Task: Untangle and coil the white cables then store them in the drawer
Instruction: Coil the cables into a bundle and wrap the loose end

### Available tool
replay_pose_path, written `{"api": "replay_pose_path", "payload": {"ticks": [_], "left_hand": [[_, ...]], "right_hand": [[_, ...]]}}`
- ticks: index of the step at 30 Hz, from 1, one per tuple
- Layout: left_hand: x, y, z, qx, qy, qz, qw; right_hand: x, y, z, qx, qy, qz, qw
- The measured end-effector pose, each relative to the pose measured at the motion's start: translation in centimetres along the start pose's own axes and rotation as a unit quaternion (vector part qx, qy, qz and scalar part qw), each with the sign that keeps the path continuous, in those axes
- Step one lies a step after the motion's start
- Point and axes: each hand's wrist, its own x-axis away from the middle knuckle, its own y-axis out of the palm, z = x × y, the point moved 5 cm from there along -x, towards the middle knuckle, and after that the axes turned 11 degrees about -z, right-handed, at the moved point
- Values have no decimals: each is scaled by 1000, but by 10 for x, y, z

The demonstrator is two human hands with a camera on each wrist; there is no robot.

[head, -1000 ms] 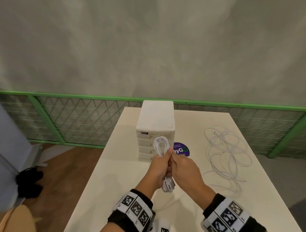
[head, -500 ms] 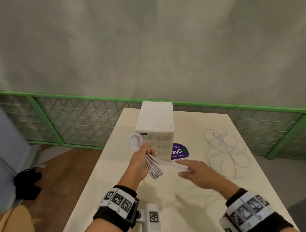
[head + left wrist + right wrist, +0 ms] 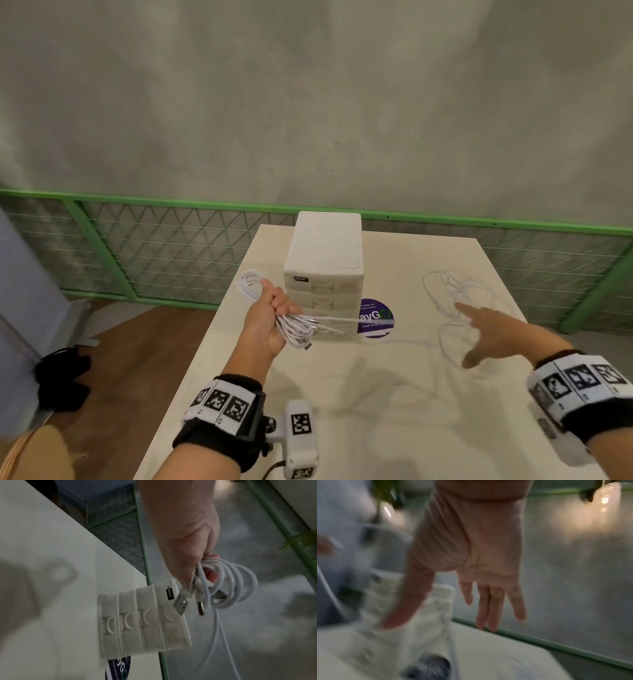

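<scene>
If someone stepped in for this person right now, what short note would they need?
Left hand: grips a coiled white cable, plugs dangling, in front of the drawer box.
Right hand: open, holding nothing, above the loose tangled cable on the table.
Done: one cable coiled.
Left: all drawers look closed, so open one, put the coil in, then untangle, coil and store the loose cable.
</scene>
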Motion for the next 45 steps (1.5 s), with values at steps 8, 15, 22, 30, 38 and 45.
{"api": "replay_pose_path", "payload": {"ticks": [8,15,22,30,38,45], "left_hand": [[-2,16,-35,39,-59,-27,997],[1,7,-11,15,4,-21,1000],[-9,9,-7,72,21,16,997],[1,16,-23,-261,39,104,959],[7,38,-55,-580,-79,-61,809],[20,23,-70,-568,-194,-157,784]], "right_hand": [[37,42,-182,-242,-392,-54,886],[21,11,-141,-282,-358,113,883],[24,47,-160,83,-284,180,938],[60,62,-194,287,-269,192,899],[66,-7,-196,8,-272,204,940],[47,-49,-162,-106,-256,172,945]]}}
